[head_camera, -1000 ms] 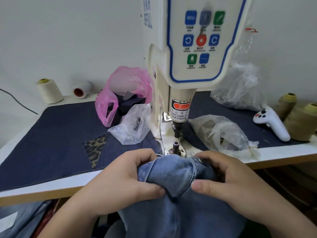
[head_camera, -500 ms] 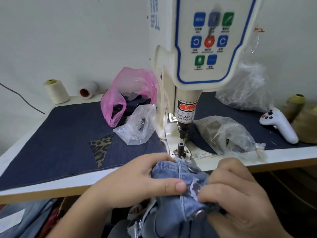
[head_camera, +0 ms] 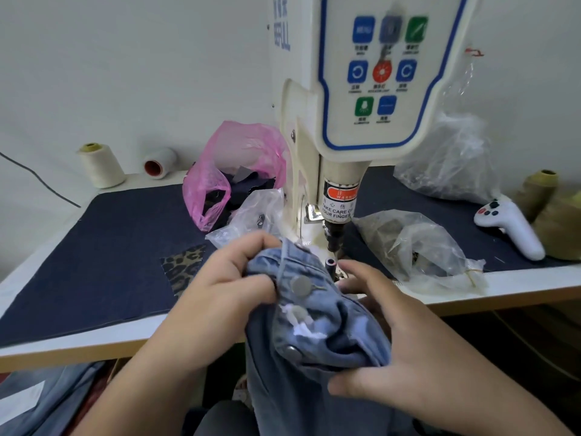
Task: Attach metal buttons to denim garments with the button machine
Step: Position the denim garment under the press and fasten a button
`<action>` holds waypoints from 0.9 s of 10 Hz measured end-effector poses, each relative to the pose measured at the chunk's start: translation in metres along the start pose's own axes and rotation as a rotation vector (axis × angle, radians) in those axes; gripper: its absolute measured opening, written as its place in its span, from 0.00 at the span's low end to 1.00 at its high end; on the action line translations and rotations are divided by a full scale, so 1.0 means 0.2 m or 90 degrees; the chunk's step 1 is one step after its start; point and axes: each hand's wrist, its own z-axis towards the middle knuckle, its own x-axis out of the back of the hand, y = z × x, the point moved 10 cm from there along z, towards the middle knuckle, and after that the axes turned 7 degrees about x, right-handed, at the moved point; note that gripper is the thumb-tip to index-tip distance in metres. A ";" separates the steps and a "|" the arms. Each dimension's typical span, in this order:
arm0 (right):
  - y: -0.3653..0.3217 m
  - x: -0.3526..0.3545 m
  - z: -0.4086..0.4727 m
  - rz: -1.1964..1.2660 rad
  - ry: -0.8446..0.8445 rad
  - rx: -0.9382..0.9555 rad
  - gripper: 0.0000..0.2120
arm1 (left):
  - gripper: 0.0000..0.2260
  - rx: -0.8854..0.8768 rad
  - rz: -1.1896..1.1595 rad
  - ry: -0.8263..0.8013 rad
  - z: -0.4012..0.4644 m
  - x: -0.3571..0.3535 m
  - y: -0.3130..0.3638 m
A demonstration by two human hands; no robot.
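At the worktop [head_camera: 94, 335] edge, both hands, left [head_camera: 220, 297] and right [head_camera: 405, 335], grip bunched jeans [head_camera: 317, 338], positioning them; next, placing fabric over the machine's post [head_camera: 330, 265].

The button machine [head_camera: 371, 121] stands at the middle back of the table [head_camera: 94, 341], on a cloth mat [head_camera: 110, 247]. Left of it lie two plastic bags [head_camera: 232, 174], one before the other; two thread spools [head_camera: 100, 165] sit in the far left corner. Right of the machine lie two more bags [head_camera: 418, 247], then a handheld controller [head_camera: 509, 228] and thread cones [head_camera: 553, 215]. Before the machine, at the table's near edge, two hands [head_camera: 220, 297] hold a denim garment [head_camera: 314, 325].
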 end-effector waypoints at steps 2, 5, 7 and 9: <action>0.08 -0.03 0.01 0.139 -0.042 -0.041 0.45 | 0.11 0.124 -0.235 0.031 0.05 -0.01 -0.03; -0.03 -0.05 0.02 0.377 0.067 0.033 0.14 | 0.27 0.186 -0.220 0.132 0.07 -0.01 -0.04; -0.12 0.04 -0.01 0.234 0.172 0.100 0.15 | 0.21 0.243 -0.319 0.014 0.09 -0.02 -0.15; -0.17 0.08 -0.03 0.193 0.206 0.164 0.12 | 0.05 0.291 -0.386 -0.120 0.05 -0.19 -0.08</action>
